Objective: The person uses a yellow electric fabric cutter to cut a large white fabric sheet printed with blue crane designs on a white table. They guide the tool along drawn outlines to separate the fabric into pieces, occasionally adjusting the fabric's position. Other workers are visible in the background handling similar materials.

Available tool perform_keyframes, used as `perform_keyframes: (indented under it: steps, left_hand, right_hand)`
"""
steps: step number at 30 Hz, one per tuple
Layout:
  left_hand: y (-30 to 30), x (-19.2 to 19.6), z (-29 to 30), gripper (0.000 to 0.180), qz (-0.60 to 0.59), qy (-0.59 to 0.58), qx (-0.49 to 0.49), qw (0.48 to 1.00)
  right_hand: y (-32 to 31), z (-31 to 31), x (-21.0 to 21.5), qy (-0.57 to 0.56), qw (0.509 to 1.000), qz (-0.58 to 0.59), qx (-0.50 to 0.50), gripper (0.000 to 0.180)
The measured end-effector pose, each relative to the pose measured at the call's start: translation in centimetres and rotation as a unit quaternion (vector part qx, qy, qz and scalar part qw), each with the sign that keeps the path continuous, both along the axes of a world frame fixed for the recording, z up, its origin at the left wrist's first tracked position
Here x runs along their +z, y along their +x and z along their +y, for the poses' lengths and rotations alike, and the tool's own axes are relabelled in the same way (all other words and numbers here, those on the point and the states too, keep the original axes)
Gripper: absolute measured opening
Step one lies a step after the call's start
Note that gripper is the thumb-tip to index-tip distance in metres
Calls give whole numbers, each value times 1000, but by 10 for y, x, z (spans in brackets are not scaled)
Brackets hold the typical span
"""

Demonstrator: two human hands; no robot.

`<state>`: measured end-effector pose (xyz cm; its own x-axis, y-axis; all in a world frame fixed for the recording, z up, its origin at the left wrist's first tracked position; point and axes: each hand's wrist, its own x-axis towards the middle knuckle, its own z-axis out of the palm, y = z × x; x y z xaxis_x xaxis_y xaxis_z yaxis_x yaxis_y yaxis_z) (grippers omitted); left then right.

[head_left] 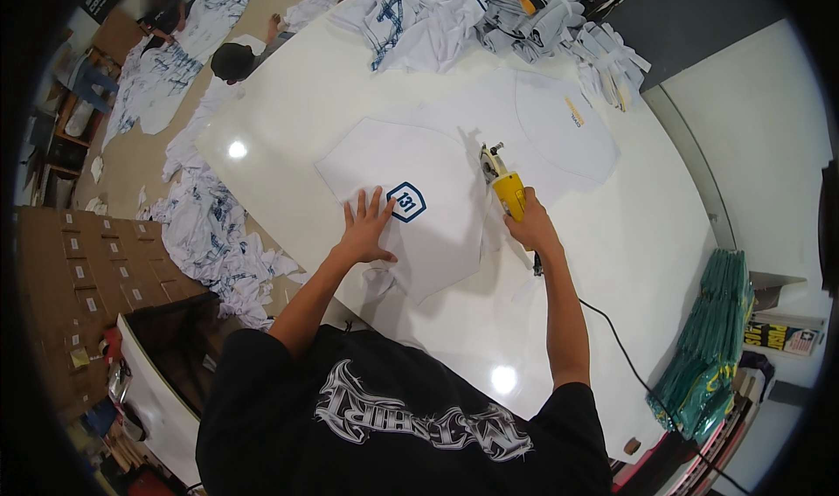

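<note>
My right hand (535,225) is wrapped round the yellow body of an electric rotary fabric cutter (507,190). The cutter's round blade end lies at the right edge of a white fabric panel (437,251). My left hand (369,229) presses flat on this panel, fingers spread, beside a dark blue badge print (406,201). Beyond the cutter lies a second white fabric piece (559,155) with a curved outline and a small orange and dark print. A black cord (612,326) runs from the cutter toward the lower right.
Everything rests on a glossy white table (288,225). Piled garments (428,15) and grey bundles (533,28) cover its far edge; folded green garments (708,339) are at the right. Fabric heaps (205,242) lie on the floor by cardboard boxes (96,277). Two other people (232,62) are at the far left.
</note>
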<state>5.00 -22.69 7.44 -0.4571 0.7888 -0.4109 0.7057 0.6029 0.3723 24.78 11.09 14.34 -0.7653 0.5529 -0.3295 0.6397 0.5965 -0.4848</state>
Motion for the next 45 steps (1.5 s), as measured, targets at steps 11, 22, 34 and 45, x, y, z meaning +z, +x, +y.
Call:
perform_keyframes:
  steps: [11,22,34,45]
  left_hand:
    - [-1,3,3,149,-14,3,13,1000]
    - [2,2,3,148,-23,-4,14,1000]
    - [-152,21,-103,152,99,-108,-35,989]
    - [-85,6,-81,156,23,-37,15,999]
  right_hand:
    - [-58,40,8,31,995,-13,90,66]
    - [-117,52,12,17,987,-23,156,65]
    - [-152,-11,30,32,996,28,81,57]
    - [59,-189,3,10,998,40,-55,64]
